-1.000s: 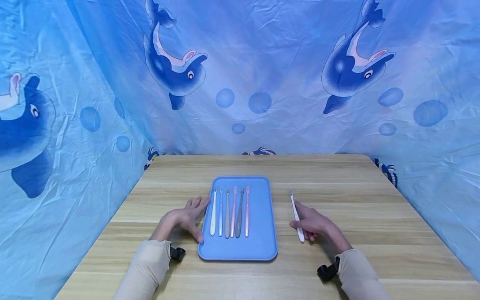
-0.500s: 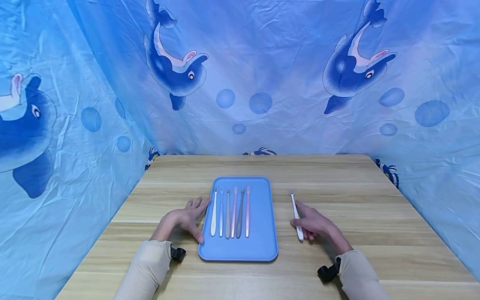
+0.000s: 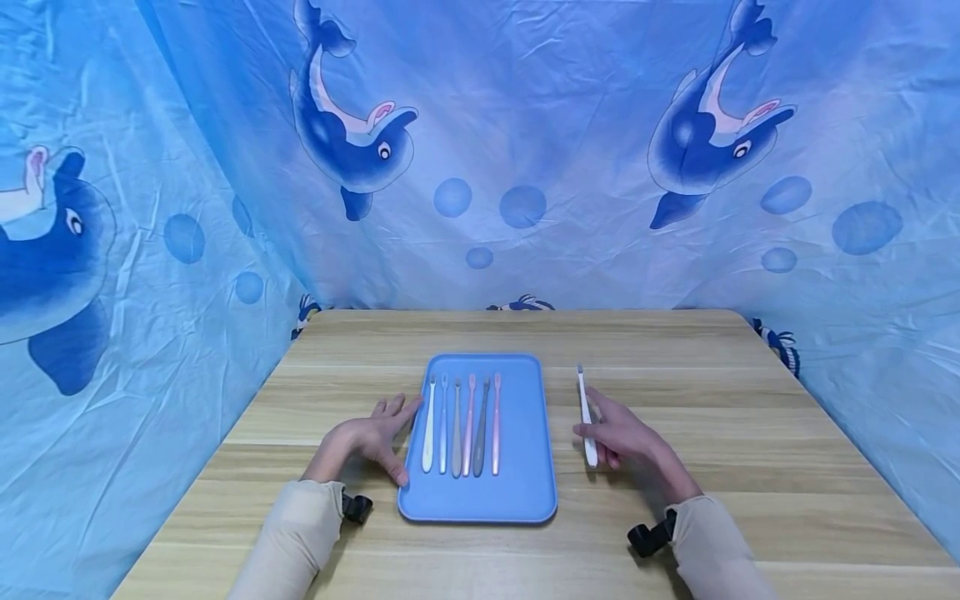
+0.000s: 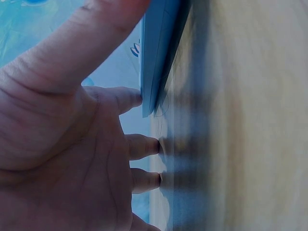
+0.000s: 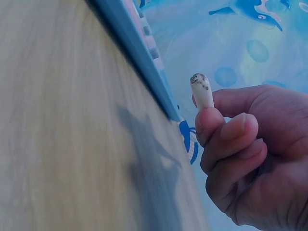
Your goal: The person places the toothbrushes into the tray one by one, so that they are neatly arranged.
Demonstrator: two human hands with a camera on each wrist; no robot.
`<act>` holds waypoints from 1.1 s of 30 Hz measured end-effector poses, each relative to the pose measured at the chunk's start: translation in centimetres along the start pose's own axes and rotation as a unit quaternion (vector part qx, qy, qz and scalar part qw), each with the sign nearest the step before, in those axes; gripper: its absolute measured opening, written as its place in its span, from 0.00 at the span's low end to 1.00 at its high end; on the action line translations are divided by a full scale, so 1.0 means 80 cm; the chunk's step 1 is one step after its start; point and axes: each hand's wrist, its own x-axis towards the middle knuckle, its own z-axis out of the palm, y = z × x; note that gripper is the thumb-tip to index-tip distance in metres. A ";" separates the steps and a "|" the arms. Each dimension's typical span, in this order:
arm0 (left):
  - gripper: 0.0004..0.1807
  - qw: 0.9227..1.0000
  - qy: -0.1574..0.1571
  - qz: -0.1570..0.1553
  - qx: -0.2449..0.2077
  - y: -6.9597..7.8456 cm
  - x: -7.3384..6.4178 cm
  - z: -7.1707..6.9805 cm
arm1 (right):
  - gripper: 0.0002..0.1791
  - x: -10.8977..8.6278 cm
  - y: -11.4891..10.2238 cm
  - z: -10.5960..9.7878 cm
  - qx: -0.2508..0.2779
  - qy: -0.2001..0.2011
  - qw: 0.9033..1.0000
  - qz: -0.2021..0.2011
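Right of the blue tray (image 3: 517, 497), my right hand (image 3: 621, 432) pinches a white toothbrush (image 3: 584, 408) between thumb and fingers, its bristle end pointing away from me. In the right wrist view the handle's butt end (image 5: 202, 91) shows dark specks, and the toothbrush is held up off the table. My left hand (image 3: 372, 437) touches the tray's left edge with fingers spread; in the left wrist view the fingers lie against the tray's side wall (image 4: 156, 53) and the tabletop. Several toothbrushes, white (image 3: 428, 437), blue (image 3: 443, 433), grey (image 3: 479, 442) and pink (image 3: 496, 433), lie side by side in the tray.
The wooden table (image 3: 750, 467) extends around the tray on all sides. A blue curtain (image 3: 480, 125) with dolphin prints hangs behind and at the sides. Black wrist cameras (image 3: 651, 540) are strapped on both wrists.
My right hand has lifted the white toothbrush off the table and shifted slightly up and left with it. The left hand and tray stay in place.
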 end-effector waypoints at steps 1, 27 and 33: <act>0.79 1.000 0.000 -0.001 0.000 0.000 0.000 0.000 | 0.48 0.000 -0.002 0.000 0.003 0.001 1.000 -0.001; 0.80 1.000 0.000 0.000 -0.003 0.000 0.001 0.003 | 0.46 0.017 -0.045 0.022 0.022 0.011 0.999 -0.029; 0.80 1.000 0.000 -0.004 -0.007 -0.001 0.003 0.005 | 0.46 0.022 -0.051 0.031 0.023 0.010 0.999 -0.027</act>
